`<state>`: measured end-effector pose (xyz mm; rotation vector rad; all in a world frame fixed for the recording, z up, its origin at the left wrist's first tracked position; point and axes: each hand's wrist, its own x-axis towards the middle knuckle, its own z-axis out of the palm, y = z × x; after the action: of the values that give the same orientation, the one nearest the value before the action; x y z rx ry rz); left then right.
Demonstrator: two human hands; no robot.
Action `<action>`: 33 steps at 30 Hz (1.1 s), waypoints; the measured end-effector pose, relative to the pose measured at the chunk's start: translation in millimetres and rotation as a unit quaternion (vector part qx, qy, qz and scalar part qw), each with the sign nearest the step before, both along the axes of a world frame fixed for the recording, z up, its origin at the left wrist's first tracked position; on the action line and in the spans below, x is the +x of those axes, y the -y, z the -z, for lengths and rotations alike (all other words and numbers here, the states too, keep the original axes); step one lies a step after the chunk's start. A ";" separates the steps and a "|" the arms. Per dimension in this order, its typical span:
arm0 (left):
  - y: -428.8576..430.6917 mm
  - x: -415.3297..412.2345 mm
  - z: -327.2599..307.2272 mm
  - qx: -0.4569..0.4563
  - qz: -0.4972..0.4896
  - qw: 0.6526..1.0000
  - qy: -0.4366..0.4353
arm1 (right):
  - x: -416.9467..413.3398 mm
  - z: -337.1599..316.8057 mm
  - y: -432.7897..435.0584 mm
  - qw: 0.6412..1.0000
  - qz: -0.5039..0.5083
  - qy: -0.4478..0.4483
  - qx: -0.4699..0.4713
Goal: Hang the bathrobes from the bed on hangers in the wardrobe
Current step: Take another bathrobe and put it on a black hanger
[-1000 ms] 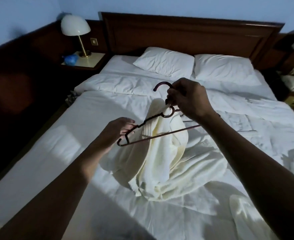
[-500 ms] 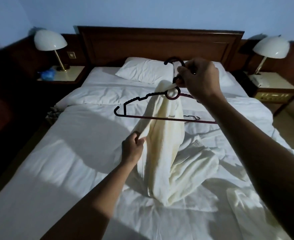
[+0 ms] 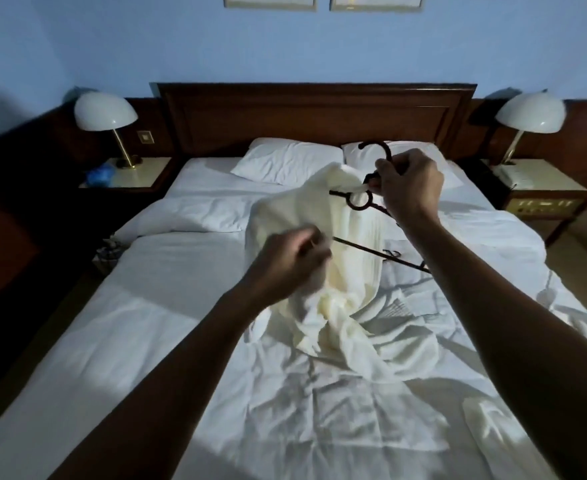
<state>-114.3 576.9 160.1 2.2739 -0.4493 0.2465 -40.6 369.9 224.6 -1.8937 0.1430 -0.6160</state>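
A cream bathrobe [image 3: 350, 265] hangs partly lifted above the bed [image 3: 153, 341], its lower part pooled on the sheet. My right hand [image 3: 408, 185] grips the neck of a dark hanger [image 3: 357, 200] just under its hook, holding it up over the bed. The robe's fabric now covers the hanger's left arm. My left hand [image 3: 292, 263] grips the robe's cloth at that left side; it is blurred. A second cream robe [image 3: 492, 427] lies on the sheet at the lower right.
Two white pillows [image 3: 286, 161] lean against the dark wooden headboard [image 3: 312, 112]. A nightstand with a white dome lamp [image 3: 105, 114] stands on each side, the right lamp [image 3: 531, 112] beside a telephone. The wardrobe is out of view.
The view has tilted up. My left hand has pulled the robe's cloth over the hanger's left arm, which was bare before. My right hand still holds the hanger up.
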 end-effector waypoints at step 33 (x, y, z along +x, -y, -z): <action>-85.3 56.1 -15.2 0.056 -0.076 0.995 -0.027 | 45.9 100.0 82.2 0.874 -0.255 -0.250 -0.330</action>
<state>-58.2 662.1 175.3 2.4213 -0.2682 0.2410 5.3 287.7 124.6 -2.5870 -0.2728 0.2461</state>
